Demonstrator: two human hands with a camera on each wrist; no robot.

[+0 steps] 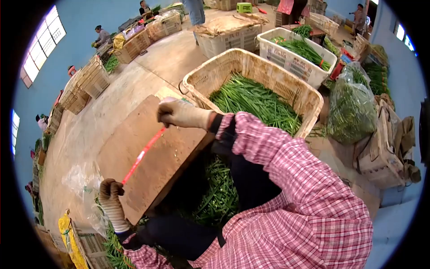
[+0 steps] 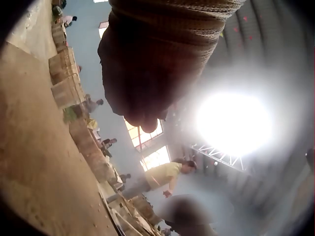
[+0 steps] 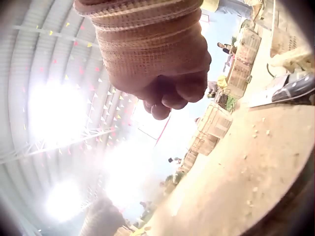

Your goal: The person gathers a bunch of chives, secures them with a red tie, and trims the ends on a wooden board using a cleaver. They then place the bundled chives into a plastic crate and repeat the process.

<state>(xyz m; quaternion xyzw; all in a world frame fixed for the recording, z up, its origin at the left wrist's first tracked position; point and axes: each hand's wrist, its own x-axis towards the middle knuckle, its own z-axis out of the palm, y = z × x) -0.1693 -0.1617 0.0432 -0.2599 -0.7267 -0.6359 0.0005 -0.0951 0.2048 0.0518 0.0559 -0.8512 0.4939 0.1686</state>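
Both hands wear knitted work gloves with dark fingertips. A narrow red strip (image 1: 145, 152) is stretched between them over a brown board (image 1: 148, 139). My left hand (image 1: 112, 202) pinches its lower end at the board's near left edge. The upper end is gripped by my right hand (image 1: 186, 114), above the board's far edge. In the left wrist view the left hand (image 2: 152, 64) has its fingers curled; in the right wrist view the right hand (image 3: 157, 69) is curled too. Loose green stalks (image 1: 217, 190) lie below the board, by the person's legs.
Beyond the right arm stands a dirty white crate (image 1: 199, 83) of long green stalks (image 1: 255, 101), with another filled crate (image 1: 295, 65) behind. A plastic bag of greens (image 1: 351, 107) stands at right. A yellow cloth (image 1: 70, 237) lies at lower left. Several people work farther back.
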